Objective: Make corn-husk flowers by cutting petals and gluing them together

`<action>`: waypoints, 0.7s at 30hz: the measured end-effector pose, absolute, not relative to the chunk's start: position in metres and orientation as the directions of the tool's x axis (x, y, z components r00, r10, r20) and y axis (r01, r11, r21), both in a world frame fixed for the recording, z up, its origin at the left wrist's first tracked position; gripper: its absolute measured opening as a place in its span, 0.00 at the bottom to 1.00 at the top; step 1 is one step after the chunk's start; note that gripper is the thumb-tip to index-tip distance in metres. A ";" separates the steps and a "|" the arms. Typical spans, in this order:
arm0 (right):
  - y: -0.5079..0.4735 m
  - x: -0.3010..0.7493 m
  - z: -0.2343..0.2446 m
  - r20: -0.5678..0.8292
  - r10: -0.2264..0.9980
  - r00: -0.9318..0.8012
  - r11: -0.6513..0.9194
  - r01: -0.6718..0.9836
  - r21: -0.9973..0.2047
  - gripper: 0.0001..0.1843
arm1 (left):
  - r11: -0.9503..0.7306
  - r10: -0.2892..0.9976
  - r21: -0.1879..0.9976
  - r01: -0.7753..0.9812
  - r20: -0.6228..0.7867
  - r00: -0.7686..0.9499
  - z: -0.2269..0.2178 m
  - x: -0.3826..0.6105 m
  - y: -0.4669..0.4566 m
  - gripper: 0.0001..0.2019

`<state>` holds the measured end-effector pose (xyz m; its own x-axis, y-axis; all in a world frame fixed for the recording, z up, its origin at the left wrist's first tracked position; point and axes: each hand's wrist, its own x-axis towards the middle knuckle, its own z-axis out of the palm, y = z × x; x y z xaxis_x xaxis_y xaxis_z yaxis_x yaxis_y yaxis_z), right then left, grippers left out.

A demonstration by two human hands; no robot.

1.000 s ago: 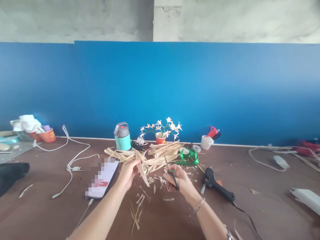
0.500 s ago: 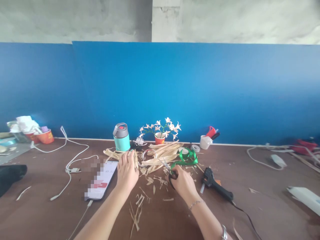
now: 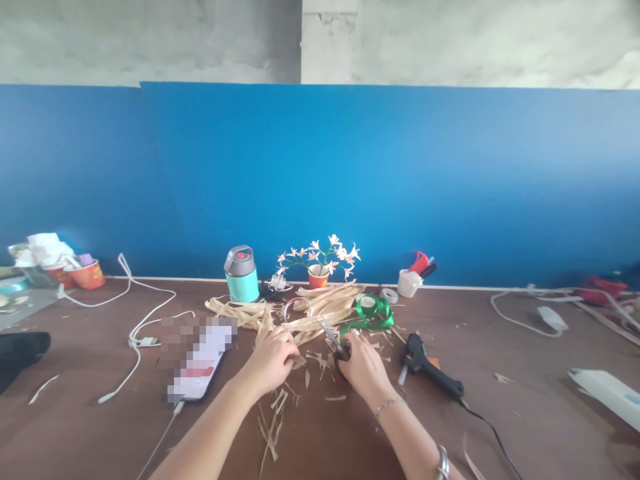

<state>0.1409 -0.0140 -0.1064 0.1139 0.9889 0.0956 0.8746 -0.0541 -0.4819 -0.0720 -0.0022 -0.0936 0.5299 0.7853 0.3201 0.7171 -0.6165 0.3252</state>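
1. The left hand [image 3: 273, 360] curls its fingers beside small pale dried-husk scraps [image 3: 322, 361]; whether it grips one, I cannot tell.
2. The right hand [image 3: 365, 365] grips black-handled metal scissors [image 3: 333, 339], blades pointing far left, toward long straw-coloured husk strips [image 3: 337, 307].
3. A black glue gun [image 3: 430, 371] lies right of the right hand.
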 end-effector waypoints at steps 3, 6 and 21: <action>-0.014 0.141 -0.106 0.089 0.991 0.097 -0.040 0.865 -0.501 0.20 | -0.616 0.786 0.334 0.713 0.315 0.532 -0.096 -0.071 -0.001 0.12; -0.013 0.142 -0.107 0.082 0.993 0.085 -0.031 0.858 -0.512 0.21 | -0.611 0.790 0.360 0.705 0.329 0.516 -0.099 -0.070 0.000 0.11; -0.013 0.142 -0.103 0.119 0.982 0.149 -0.079 0.885 -0.459 0.10 | -0.454 0.883 0.565 0.689 0.388 0.264 -0.095 -0.072 0.004 0.06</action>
